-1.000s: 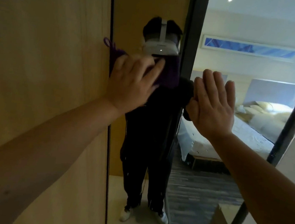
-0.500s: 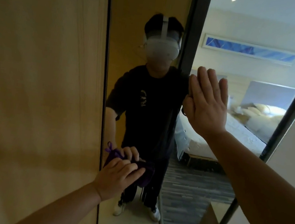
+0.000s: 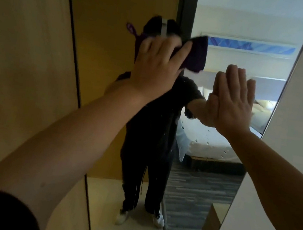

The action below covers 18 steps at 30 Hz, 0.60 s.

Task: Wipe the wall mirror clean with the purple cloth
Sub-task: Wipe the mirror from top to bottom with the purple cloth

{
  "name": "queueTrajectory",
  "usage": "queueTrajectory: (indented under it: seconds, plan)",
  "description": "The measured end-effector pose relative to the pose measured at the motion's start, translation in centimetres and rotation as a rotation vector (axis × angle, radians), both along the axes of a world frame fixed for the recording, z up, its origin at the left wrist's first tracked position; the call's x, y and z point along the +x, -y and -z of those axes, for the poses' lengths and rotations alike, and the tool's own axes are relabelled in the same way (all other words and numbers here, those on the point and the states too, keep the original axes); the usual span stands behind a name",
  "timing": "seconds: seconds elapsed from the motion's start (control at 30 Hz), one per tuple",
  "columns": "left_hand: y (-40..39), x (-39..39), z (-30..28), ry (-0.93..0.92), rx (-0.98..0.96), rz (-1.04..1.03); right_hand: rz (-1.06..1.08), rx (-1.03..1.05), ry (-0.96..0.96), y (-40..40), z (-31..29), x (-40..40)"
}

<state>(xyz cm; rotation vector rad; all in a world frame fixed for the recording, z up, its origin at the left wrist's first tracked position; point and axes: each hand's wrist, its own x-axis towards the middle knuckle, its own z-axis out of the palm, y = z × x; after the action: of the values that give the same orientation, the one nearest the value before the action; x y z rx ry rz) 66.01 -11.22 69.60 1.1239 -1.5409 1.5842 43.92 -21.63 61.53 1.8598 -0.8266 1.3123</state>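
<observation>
The tall wall mirror (image 3: 205, 182) fills the middle of the view, framed by thin dark edges. My left hand (image 3: 156, 67) presses the purple cloth (image 3: 196, 53) flat against the upper glass, fingers spread over it; a small loop hangs off the cloth's left corner. My right hand (image 3: 231, 98) rests flat and open on the glass to the right, lower than the cloth, holding nothing. Small water drops and streaks dot the glass below both hands. The reflection shows a person in dark clothes and white shoes.
A wooden wall panel (image 3: 22, 72) stands to the left of the mirror and a pale wall (image 3: 295, 151) to its right. Reflected in the glass are a bed, striped carpet and a blue picture.
My left hand has swept the cloth from the lower left of the mirror up to the top and a little to the right. My right hand has stayed flat on the glass.
</observation>
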Motion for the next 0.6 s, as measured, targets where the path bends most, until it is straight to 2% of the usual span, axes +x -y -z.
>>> queueTrajectory:
  seconds: [0.17,0.33,0.43,0.6]
  plan:
    - [-0.2,0.7,14.4,0.112,0.078,0.062,-0.037,-0.108,0.002,1.6,0.4,0.3]
    - [-2.9,2.6,29.0,0.235,0.320,0.033,-0.062,-0.118,0.024,1.8,0.5,0.2]
    - [-3.7,2.9,31.8,0.169,0.401,0.021,-0.046,-0.074,0.013,1.5,0.5,0.2]
    - [-4.5,1.9,29.3,0.125,0.477,0.097,-0.071,-0.018,-0.022,0.7,0.0,-0.2]
